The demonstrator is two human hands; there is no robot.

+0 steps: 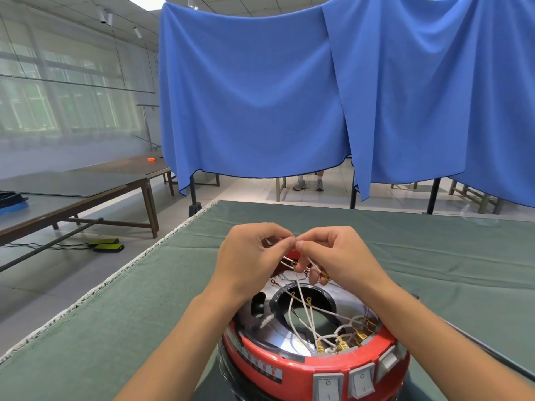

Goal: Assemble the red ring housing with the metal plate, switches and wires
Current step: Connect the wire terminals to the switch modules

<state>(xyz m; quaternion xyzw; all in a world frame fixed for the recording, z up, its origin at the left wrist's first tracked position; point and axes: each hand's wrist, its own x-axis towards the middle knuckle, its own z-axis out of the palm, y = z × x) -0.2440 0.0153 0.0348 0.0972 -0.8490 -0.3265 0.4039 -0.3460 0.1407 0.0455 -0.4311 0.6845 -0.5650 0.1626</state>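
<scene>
The red ring housing (292, 361) stands on the green-covered table (144, 314) close in front of me. Inside it lies the shiny metal plate (278, 340) with a round hole in its middle. Three grey rocker switches (362, 382) sit in the housing's near wall. Several white wires (301, 296) with brass terminals rise from behind the switches. Above the housing's far side, my left hand (249, 259) and my right hand (338, 256) meet fingertip to fingertip, each pinching the wires' upper ends. More wire ends hang under my right fingers.
A blue cloth (260, 96) hangs across the room behind the table. A person's shoes (308, 185) show beneath it. Long wooden tables (86, 186) stand to the left, with foot pedals (107, 245) and cables on the floor. A clear plastic piece (477, 217) lies at the table's far right.
</scene>
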